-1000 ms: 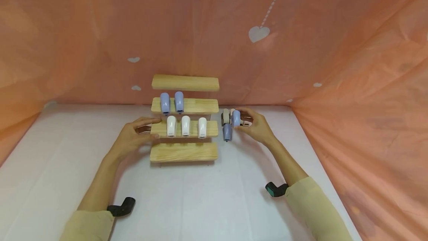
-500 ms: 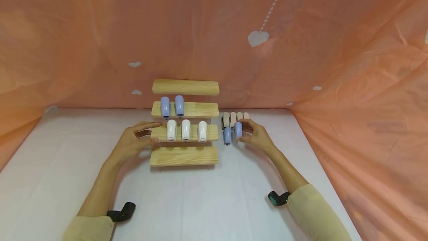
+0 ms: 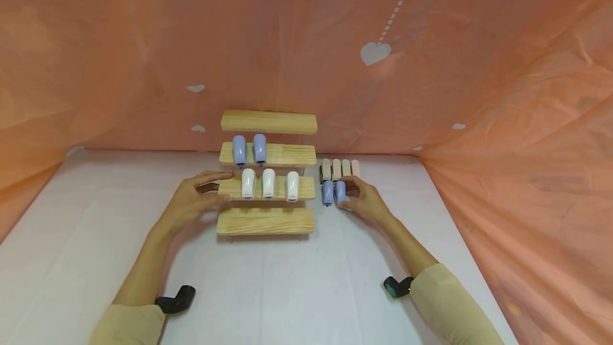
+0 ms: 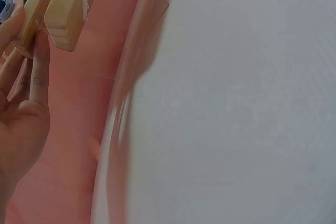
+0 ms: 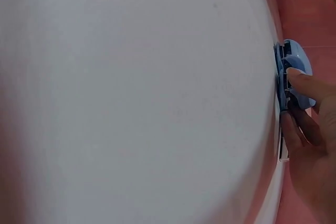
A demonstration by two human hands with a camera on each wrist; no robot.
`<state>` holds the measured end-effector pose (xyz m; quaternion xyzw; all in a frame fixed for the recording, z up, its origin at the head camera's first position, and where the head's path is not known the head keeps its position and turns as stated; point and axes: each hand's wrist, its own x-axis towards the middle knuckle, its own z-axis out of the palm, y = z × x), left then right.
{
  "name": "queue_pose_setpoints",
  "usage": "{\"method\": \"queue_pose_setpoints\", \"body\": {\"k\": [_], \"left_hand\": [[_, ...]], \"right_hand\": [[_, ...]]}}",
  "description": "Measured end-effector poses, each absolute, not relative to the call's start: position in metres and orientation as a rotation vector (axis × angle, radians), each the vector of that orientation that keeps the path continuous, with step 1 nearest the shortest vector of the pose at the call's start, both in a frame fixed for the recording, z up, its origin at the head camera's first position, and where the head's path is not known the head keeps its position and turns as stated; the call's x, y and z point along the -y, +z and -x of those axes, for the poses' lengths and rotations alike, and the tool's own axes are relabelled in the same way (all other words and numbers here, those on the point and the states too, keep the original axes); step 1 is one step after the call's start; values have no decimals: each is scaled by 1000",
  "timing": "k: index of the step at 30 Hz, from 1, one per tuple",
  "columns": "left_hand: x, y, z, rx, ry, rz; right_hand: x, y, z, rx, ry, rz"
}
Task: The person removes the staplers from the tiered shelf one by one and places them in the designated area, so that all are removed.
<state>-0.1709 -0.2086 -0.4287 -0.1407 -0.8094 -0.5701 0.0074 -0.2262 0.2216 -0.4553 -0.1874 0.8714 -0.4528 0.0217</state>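
The blue stapler (image 3: 339,193) sits at just past three o'clock from the wooden rack (image 3: 303,188), counting twelve as straight away from the person. The right hand (image 3: 366,201) has it pinched between thumb and fingers, coming in from its four o'clock side; I can't tell whether its base bears fully on the white cloth (image 3: 287,292). Just beside it, at nine o'clock, stands a matching blue stapler (image 3: 328,192), so close that I can't make out whether they touch. Around twelve from the pair runs a row of four more: grey-green stapler (image 3: 326,169), pink stapler (image 3: 337,168), pale green stapler (image 3: 346,167), second pink stapler (image 3: 355,167).

Over at the rack's nine o'clock end, the left hand (image 3: 193,196) grips the tip of the third board down, thumb on one face and fingers on the other. That board bears three white staplers (image 3: 268,183), with a wider gap before the one nearest three o'clock. The board above carries two blue staplers (image 3: 260,149) toward its nine o'clock end.

Orange curtain (image 3: 287,31) hangs behind at twelve, printed with pale hearts (image 3: 375,53), and black wrist devices (image 3: 177,300) jut inward beside both tan sleeves (image 3: 126,323).
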Motion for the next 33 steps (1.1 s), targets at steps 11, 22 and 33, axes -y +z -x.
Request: {"method": "queue_pose_setpoints", "body": {"k": [11,22,33], "left_hand": [[209,-432,171,2542,-1788,430],[209,-431,174,2509,-1808,455],[209,-432,175,2491,-1815,477]], "right_hand": [[-220,-460,224,-2683,-1418,622],[-225,-442,228,-2717,-1286,561],[-222,-419,232,-2748,-1516,643]]}}
